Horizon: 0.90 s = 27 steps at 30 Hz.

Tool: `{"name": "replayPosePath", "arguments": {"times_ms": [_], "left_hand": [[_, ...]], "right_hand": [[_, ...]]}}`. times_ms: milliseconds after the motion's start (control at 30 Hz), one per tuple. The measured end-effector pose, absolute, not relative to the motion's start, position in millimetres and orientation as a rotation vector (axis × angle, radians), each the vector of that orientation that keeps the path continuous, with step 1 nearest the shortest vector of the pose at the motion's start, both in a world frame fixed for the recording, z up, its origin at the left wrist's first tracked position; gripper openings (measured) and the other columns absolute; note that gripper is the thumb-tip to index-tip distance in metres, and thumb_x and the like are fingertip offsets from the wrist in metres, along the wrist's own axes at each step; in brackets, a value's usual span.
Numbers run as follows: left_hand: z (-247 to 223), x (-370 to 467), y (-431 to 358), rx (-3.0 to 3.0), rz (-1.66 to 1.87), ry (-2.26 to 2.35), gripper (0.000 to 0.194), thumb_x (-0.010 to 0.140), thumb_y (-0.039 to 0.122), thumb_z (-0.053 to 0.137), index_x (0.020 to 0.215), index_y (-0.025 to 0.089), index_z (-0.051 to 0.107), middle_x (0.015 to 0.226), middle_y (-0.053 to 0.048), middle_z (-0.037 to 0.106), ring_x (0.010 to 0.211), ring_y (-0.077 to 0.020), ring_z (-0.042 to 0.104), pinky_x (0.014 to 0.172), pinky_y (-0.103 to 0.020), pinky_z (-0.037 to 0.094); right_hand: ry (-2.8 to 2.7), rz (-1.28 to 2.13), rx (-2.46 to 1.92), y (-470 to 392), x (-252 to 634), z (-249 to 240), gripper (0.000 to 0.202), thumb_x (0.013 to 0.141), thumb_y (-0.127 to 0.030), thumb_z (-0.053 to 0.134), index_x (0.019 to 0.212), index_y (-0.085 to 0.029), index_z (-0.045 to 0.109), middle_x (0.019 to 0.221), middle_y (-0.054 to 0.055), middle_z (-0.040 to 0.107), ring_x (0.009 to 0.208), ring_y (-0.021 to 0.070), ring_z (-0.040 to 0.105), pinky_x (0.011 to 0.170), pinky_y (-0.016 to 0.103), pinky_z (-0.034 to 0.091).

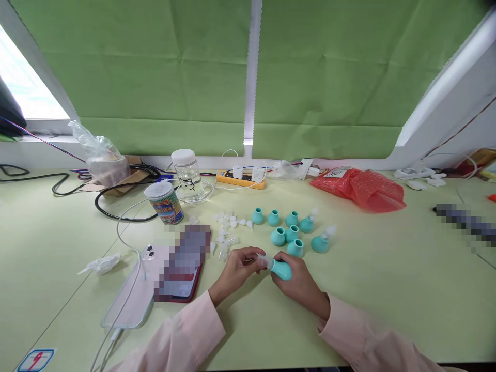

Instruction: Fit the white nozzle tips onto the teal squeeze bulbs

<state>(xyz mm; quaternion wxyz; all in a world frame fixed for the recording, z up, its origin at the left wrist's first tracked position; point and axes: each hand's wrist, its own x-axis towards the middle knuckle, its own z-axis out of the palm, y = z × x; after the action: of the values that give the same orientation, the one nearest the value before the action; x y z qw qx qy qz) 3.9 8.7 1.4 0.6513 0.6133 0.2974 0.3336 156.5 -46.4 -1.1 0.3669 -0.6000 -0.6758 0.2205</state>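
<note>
Between my hands is a teal bulb (282, 270) with a clear nozzle at its left end. My right hand (296, 279) is wrapped round the bulb. My left hand (242, 266) pinches the clear nozzle (264, 260) where it meets the bulb. Just beyond stand several open teal bulbs, among them one near my right hand (295, 247). Two teal bulbs with clear nozzles fitted, one nearer (320, 243) and one farther (307, 223), lean at the right of the group. Loose clear nozzle pieces (222, 240) and small white parts (232, 220) lie beyond my left hand.
Two phones, one pale (135, 294) and one red-edged (189, 279), lie left of my hands with a white cable. Behind stand a tin (165, 202), a glass jar (189, 178) and an orange power strip (241, 180). A red bubble-wrap bag (360, 190) is at the back right.
</note>
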Motion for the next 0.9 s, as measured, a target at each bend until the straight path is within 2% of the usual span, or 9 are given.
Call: {"name": "replayPosePath", "arguments": {"times_ms": [233,367,467,600,767,833,900], "left_hand": [[10,3,5,1.505,0.721,0.705,0.030,0.069,0.036,0.055,0.086,0.011,0.058,0.066,-0.005,0.057,0.058,-0.0103,0.048,0.056,-0.022,0.038],[14,1,4,1.586,0.717,0.730,0.029,0.070,0.037,0.054,0.085,0.013,0.059,0.066,-0.003,0.056,0.061,-0.0112,0.049,0.057,-0.022,0.038],[15,2,3,1.654,0.720,0.737,0.028,0.069,0.036,0.054,0.084,0.014,0.061,0.067,-0.003,0.057,0.064,-0.0122,0.050,0.060,-0.022,0.039],[16,4,0,1.721,0.735,0.748,0.028,0.070,0.036,0.053,0.087,0.014,0.060,0.070,-0.004,0.059,0.066,-0.0135,0.052,0.062,-0.023,0.040],[33,-9,11,1.954,0.943,0.889,0.030,0.074,0.035,0.049,0.098,0.019,0.059,0.073,-0.004,0.060,0.067,-0.0143,0.051,0.067,-0.025,0.039],[37,-18,23,2.085,1.033,1.059,0.030,0.078,0.032,0.043,0.102,0.020,0.056,0.077,-0.005,0.059,0.069,-0.0152,0.050,0.068,-0.027,0.039],[37,-24,35,2.330,0.989,1.281,0.028,0.079,0.031,0.040,0.097,0.019,0.059,0.083,-0.008,0.058,0.079,-0.0195,0.047,0.073,-0.032,0.037]], "right_hand": [[-1.546,1.040,-1.472,-43,157,2,0.008,0.055,-0.013,0.049,0.058,-0.017,0.043,0.052,-0.006,0.036,0.049,0.0067,0.035,0.043,0.018,0.028],[-1.341,1.403,-1.504,-43,158,1,0.012,0.055,-0.016,0.051,0.062,-0.018,0.041,0.045,-0.009,0.030,0.036,0.0034,0.027,0.032,0.017,0.018],[-1.231,1.570,-1.493,-44,159,3,0.016,0.056,-0.018,0.054,0.064,-0.019,0.040,0.043,-0.010,0.028,0.033,0.0027,0.025,0.030,0.016,0.014],[-1.197,1.606,-1.459,-46,158,10,0.019,0.056,-0.021,0.058,0.064,-0.019,0.041,0.044,-0.010,0.032,0.034,0.0025,0.027,0.031,0.016,0.014],[-1.200,1.532,-1.333,-50,153,18,0.027,0.057,-0.031,0.063,0.064,-0.017,0.041,0.047,-0.008,0.036,0.036,0.0027,0.030,0.033,0.017,0.020],[-1.191,1.514,-1.261,-51,153,18,0.029,0.059,-0.035,0.063,0.064,-0.017,0.042,0.051,-0.007,0.038,0.037,0.0026,0.031,0.034,0.018,0.020],[-1.171,1.518,-1.200,-52,153,16,0.027,0.063,-0.038,0.059,0.066,-0.016,0.043,0.055,-0.005,0.042,0.038,0.0030,0.034,0.035,0.018,0.021]]}}
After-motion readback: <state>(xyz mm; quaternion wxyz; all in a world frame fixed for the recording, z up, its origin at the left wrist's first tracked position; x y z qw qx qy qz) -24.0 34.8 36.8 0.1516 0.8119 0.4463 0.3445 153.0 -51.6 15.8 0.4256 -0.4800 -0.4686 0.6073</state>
